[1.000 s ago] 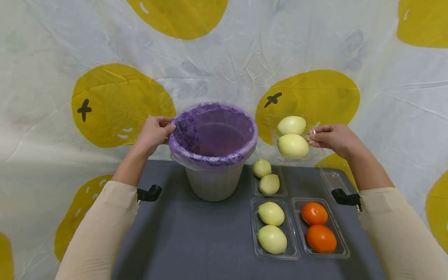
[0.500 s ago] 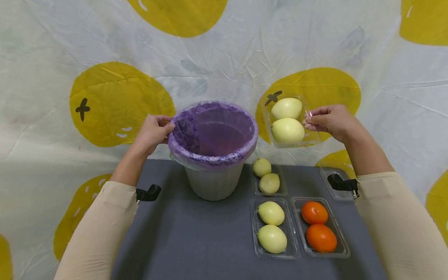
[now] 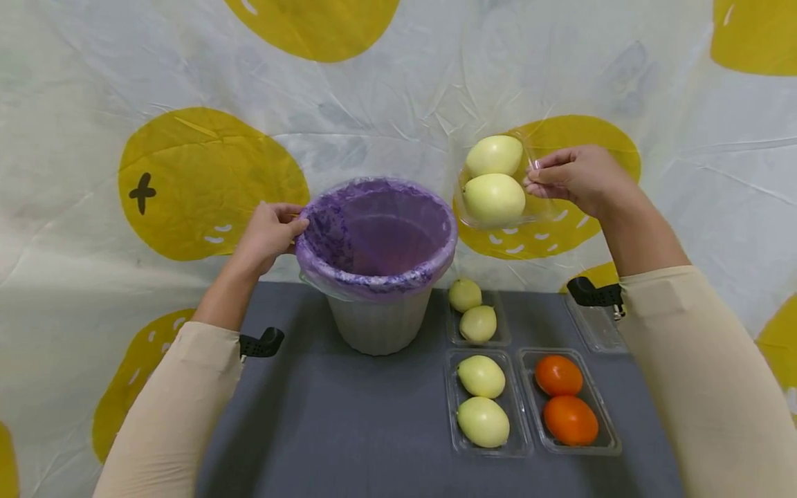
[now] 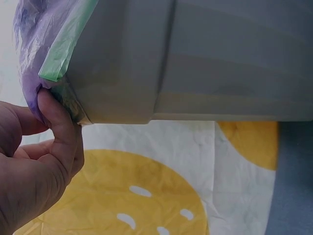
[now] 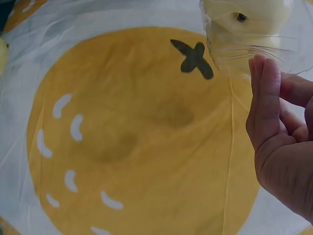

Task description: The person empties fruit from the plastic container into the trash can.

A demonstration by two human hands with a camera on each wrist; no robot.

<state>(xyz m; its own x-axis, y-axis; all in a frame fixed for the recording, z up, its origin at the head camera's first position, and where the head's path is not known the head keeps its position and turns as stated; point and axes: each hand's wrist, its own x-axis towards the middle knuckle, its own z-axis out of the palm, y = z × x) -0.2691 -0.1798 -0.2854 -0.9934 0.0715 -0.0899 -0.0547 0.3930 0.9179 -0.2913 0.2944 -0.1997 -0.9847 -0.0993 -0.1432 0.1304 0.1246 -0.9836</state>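
Note:
My left hand (image 3: 272, 234) pinches the rim of a pale trash can (image 3: 378, 321) lined with a purple plastic bag (image 3: 398, 235). In the left wrist view, the thumb and fingers grip the bag's folded edge, where a green strip (image 4: 66, 49) shows. Raised to the right of the can, my right hand (image 3: 575, 178) pinches the edge of a clear plastic tray (image 3: 535, 207). Two pale yellow-green fruits (image 3: 495, 198) lie in that tray, one behind the other. The right wrist view shows the fingertips at the tray's rim, with part of a fruit (image 5: 264, 19) above them.
On the grey table (image 3: 349, 429), a clear tray with two yellow-green fruits (image 3: 483, 422) stands beside one with two orange fruits (image 3: 569, 420). Behind them is another tray with two smaller greenish fruits (image 3: 478, 324). A clear tray (image 3: 598, 325) lies at the back right. A patterned cloth (image 3: 386, 104) hangs behind.
My right hand has lifted the tray with its two fruits higher and moved it left, closer to the can. My left hand stays at the rim.

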